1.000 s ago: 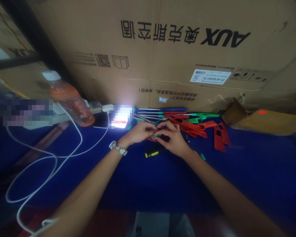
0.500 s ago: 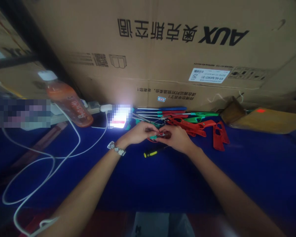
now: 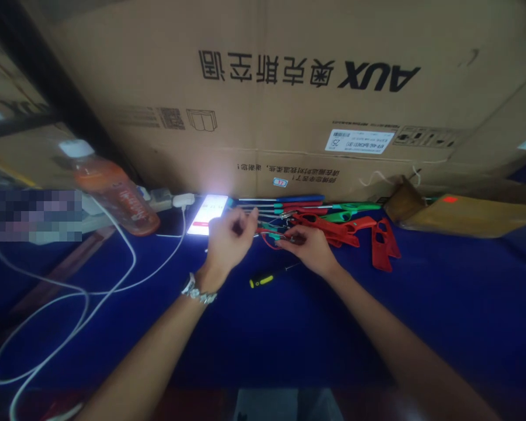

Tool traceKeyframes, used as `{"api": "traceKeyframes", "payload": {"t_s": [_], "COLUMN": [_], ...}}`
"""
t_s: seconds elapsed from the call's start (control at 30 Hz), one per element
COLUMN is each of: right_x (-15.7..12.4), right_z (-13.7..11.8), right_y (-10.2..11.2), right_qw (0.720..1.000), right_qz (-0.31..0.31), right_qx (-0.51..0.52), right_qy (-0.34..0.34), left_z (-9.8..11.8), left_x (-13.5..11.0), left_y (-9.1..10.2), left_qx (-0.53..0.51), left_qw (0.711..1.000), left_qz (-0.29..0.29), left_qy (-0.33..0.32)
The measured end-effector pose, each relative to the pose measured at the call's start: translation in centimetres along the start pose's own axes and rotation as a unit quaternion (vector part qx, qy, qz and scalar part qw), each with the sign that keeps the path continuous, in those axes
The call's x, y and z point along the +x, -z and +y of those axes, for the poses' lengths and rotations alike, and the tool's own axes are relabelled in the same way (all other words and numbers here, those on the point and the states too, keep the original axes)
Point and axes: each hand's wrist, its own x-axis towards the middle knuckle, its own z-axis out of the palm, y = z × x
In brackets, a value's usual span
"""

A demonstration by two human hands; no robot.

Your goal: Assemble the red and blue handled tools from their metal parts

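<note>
My right hand (image 3: 310, 248) pinches a small lighter assembly with a teal part (image 3: 277, 236) and a thin red wire loop (image 3: 267, 241). Its fingers cover much of the piece. My left hand (image 3: 228, 242), a bracelet on its wrist, is raised to the left of it with fingers curled, in front of a lit phone (image 3: 207, 214). Whatever those fingers may hold is hidden. Behind my right hand lie red lighter shells (image 3: 346, 229), a green lighter (image 3: 344, 214) and several metal rods with teal ends (image 3: 263, 206). A yellow-and-black screwdriver (image 3: 263, 282) rests below the hands.
A large cardboard box (image 3: 263, 88) stands upright along the back. At left are a drink bottle (image 3: 114, 190) and a looped white cable (image 3: 134, 257) on the blue tabletop (image 3: 263, 345). A yellowish packet (image 3: 469, 216) lies at the back right.
My left hand has come away from the small assembly, moving left and turning upward with curled fingers. My right hand still grips the piece. The view has shifted slightly.
</note>
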Motion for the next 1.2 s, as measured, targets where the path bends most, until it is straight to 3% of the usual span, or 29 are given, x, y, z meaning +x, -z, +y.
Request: {"api": "traceKeyframes", "payload": {"t_s": [0.13,0.2,0.33,0.43,0.57,0.8,0.97,1.2], "right_x": [0.0,0.0,-0.3,-0.8,-1.2,-1.0,-0.9,-1.2], "right_z": [0.0,-0.3,-1.1,-1.8,-2.3,-1.4,-1.4,-2.1], "right_y": [-0.2,-0.2,-0.4,-1.0,-1.8,-1.0,-0.1,0.0], "right_qw": [0.996,0.994,0.986,0.980,0.975,0.980,0.991,0.985], "right_qz": [0.053,0.067,0.095,0.102,0.108,0.019,0.036,0.057], "right_qx": [0.063,0.088,0.133,0.170,0.194,0.200,0.050,-0.056], "right_qy": [-0.022,-0.019,-0.032,-0.035,-0.027,0.012,0.116,0.152], "left_z": [0.1,0.0,0.0,0.2,0.1,-1.0,-1.3,-1.6], "left_x": [-1.5,-1.9,-1.9,-1.9,-1.9,-1.3,-1.3,-1.0], "left_y": [-0.9,-1.7,-2.9,-3.4,-3.5,-2.7,-2.4,-2.1], "left_qx": [-0.028,-0.062,-0.189,-0.293,-0.366,-0.327,-0.307,-0.285], "left_qw": [0.977,0.960,0.939,0.911,0.878,0.892,0.892,0.901], "left_qz": [-0.202,-0.247,-0.176,-0.128,-0.116,-0.140,-0.181,-0.219], "left_qy": [0.069,0.117,0.227,0.260,0.286,0.280,0.278,0.243]}}
